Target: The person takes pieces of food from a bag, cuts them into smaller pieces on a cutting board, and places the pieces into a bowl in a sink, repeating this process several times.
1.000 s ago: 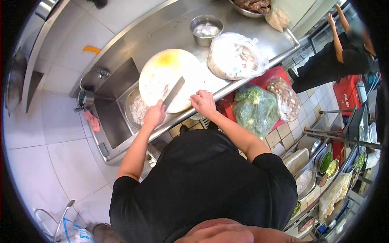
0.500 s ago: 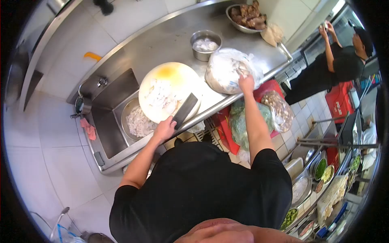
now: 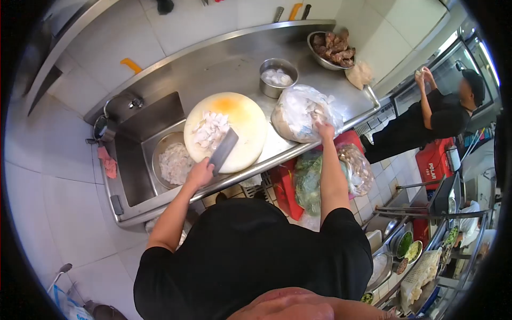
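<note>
My left hand is closed around the handle of a cleaver, whose broad blade lies over the round cutting board. Beside the blade, a pile of cut white pieces sits on the board. At the near right side of a clear plastic bag, my right hand has its fingers curled in among pale pieces at the opening. What those fingers pinch is hidden. Left of the board, a metal bowl of whitish shredded pieces stands in the sink.
A steel pot stands behind the bag. Farther back is a bowl of brown meat. Bagged greens and another filled bag sit below the counter edge. A person in black stands at the right.
My head view has shifted. The cleaver has moved left across the board, closer to the white pieces, which look more gathered. My right hand has drawn back slightly toward the bag's near edge.
</note>
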### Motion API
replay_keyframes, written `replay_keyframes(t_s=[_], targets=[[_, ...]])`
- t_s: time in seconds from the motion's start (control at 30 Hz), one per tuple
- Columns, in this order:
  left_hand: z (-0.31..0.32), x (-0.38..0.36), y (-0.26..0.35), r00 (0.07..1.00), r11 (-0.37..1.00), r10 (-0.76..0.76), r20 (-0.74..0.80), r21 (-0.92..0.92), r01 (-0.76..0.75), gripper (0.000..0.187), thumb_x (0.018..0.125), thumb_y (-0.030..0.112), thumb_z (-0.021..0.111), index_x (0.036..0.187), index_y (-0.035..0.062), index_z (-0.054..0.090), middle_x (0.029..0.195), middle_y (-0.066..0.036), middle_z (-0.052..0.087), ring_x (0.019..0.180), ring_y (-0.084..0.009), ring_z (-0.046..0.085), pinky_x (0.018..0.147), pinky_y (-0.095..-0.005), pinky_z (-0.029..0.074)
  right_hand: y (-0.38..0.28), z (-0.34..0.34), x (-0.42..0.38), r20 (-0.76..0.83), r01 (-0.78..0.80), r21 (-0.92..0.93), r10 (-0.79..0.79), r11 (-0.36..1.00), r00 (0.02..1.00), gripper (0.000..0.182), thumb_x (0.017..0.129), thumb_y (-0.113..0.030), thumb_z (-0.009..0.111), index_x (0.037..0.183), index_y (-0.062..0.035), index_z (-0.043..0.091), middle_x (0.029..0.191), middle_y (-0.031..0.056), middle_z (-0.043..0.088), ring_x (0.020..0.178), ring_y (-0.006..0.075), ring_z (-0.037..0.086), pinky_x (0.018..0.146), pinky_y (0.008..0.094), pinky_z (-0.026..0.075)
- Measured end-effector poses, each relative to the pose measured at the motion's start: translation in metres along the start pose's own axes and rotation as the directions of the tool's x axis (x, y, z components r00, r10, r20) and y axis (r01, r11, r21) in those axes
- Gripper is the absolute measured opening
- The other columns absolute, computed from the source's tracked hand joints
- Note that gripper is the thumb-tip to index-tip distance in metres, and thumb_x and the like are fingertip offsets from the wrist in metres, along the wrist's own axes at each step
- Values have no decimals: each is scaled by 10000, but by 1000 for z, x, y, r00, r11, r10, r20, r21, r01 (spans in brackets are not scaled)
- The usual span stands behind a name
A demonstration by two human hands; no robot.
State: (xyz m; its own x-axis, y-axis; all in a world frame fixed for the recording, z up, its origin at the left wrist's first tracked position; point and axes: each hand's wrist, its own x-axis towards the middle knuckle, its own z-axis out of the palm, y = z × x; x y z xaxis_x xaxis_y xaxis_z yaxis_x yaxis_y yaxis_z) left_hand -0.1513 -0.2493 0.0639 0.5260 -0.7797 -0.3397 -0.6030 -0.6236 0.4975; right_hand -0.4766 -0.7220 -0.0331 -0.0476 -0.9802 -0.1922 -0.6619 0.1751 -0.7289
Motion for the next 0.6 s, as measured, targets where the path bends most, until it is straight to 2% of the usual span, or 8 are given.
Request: replay_keyframes(t_s=[0.03,0.07,0.1,0.13,0.2,0.23,0.47,0.6], targets=[[-1,2,-7,1000,996,1,10,-85,0,328,997,267,545,1219,29,585,908,-257,681,789,-408,655,719,-499,519,-4,-5,-2,63,-12,197,0,980,998,555,785,-250,866,1245,-3,679,1144,189,725,989,299,710,889,394,553],[0,7,-11,1000,986,4,19,-167,0,298,1000,247,550,1183,14,586,761,-213,674,559,-336,653,552,-454,525,-7,-10,-4,54,-10,187,0,982,999,555,785,-250,866,1245,-3,679,1144,189,725,989,299,710,889,394,553],[-12,0,2,994,964,-75,77,-248,92,283,994,236,563,1168,15,596,717,-160,651,462,-232,589,451,-395,474,-31,-21,-24,118,-53,382,8,923,993,574,797,-191,861,1292,2,645,1152,171,716,999,263,697,881,378,549],[-10,2,0,995,963,-68,78,-255,86,283,994,236,563,1168,15,596,717,-160,651,462,-232,589,451,-395,474,-55,-30,-43,182,-103,560,-1,822,983,601,809,-132,857,1339,6,610,1161,153,706,1010,227,684,873,362,544],[-8,7,-8,995,981,-67,77,-179,80,316,974,254,585,1185,22,620,931,-230,713,780,-352,705,704,-454,544,-85,-39,-58,258,-84,623,-102,778,961,520,843,-113,823,1304,6,612,1137,135,708,984,220,690,847,355,556],[-9,7,-8,995,980,-63,76,-182,76,316,974,254,585,1185,22,620,931,-230,713,780,-352,705,704,-454,544,-99,-40,-64,330,-81,683,-207,726,921,440,878,-94,788,1269,5,615,1114,117,709,959,212,696,821,349,567],[-28,3,15,989,953,-93,115,-276,122,299,977,242,563,1183,30,609,845,-209,701,622,-305,679,566,-448,522,-201,-1,-158,405,37,589,-335,807,851,290,934,-108,725,1197,-21,639,1047,91,725,871,182,705,735,323,575],[-24,10,3,995,968,-55,83,-240,74,290,994,238,523,1167,9,564,798,-211,687,540,-299,666,528,-439,531,-214,42,-221,544,-120,646,-344,754,765,264,931,-114,731,1165,-26,644,950,68,721,794,148,684,661,301,552]])
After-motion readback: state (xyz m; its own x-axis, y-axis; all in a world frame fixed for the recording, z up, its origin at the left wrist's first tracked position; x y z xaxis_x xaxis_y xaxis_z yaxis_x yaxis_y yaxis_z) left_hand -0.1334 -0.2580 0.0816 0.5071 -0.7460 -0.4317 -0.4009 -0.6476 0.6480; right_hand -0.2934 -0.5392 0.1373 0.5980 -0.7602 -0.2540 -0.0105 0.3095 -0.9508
